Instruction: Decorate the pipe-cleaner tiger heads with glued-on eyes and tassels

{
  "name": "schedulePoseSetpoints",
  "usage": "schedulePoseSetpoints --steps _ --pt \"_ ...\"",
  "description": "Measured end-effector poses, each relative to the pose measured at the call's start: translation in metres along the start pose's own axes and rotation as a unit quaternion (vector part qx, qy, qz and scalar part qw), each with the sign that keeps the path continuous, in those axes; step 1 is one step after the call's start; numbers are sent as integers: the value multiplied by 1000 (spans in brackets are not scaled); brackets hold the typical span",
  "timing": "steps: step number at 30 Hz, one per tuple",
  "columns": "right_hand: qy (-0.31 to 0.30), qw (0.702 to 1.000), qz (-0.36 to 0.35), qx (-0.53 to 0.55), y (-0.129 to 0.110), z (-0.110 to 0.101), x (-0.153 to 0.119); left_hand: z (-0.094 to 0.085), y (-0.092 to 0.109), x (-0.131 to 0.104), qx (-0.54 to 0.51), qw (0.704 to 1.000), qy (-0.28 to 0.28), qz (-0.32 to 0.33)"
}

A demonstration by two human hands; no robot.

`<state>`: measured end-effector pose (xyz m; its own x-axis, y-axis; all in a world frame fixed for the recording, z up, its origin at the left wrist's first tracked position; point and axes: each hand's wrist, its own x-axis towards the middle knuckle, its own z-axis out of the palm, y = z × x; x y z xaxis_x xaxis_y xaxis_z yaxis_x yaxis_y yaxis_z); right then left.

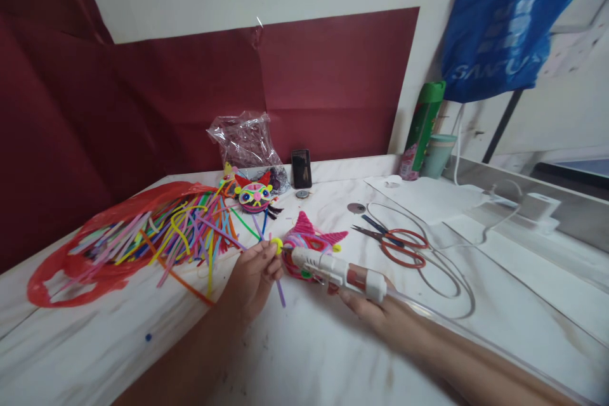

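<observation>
From where I stand, this looks like a gluing step: the left hand (257, 271) has its thumb and fingers pinched together on a small yellow piece (278, 245), and the right hand (368, 304) is wrapped around a white glue gun (333, 268), its nozzle brought right up to that piece. I can't make out whether any glue is coming out, or whether the trigger is squeezed. A clear rod (419, 307) runs out of the gun's rear, back over the right forearm.

Just beyond the nozzle, between the two hands and partly hidden by the gun, a pink fuzzy craft piece (303, 226) lies on the bench (304, 355), its pointed parts showing past the barrel. A purple strip (281, 294) sticks out below the left fingertips. Farther off, ahead of the left hand, sits a colourful craft face (254, 195); to that hand's left spreads a heap of fuzzy stems (185, 228). Orange-handled scissors (404, 246) lie to the right of the gun.

As I judge it, the next move calls for a small, measured dab, with the pinching fingertips kept clear of the hot tip.
</observation>
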<state>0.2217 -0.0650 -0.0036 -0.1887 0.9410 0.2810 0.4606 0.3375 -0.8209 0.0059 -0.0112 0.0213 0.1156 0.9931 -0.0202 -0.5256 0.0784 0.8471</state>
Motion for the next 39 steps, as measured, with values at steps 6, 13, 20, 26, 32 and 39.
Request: schedulePoseSetpoints --steps 6,13,20,26,32,39 --pt "-37 999 22 4 -4 -5 0 -1 -2 1 2 1000 -5 -2" --pt "-35 999 -22 -2 -7 -6 2 1 0 0 -9 1000 5 2" --pt "-53 998 -33 -3 -14 -7 3 1 -1 1 -13 1000 10 -8" --pt "-10 1000 11 -6 -5 -3 0 1 0 1 -11 1000 -5 -8" --pt "-30 999 28 8 -3 -6 0 1 0 -1 5 1000 -15 -14" --pt "-35 999 -8 4 -9 -8 1 -1 -1 1 -2 1000 -13 -3"
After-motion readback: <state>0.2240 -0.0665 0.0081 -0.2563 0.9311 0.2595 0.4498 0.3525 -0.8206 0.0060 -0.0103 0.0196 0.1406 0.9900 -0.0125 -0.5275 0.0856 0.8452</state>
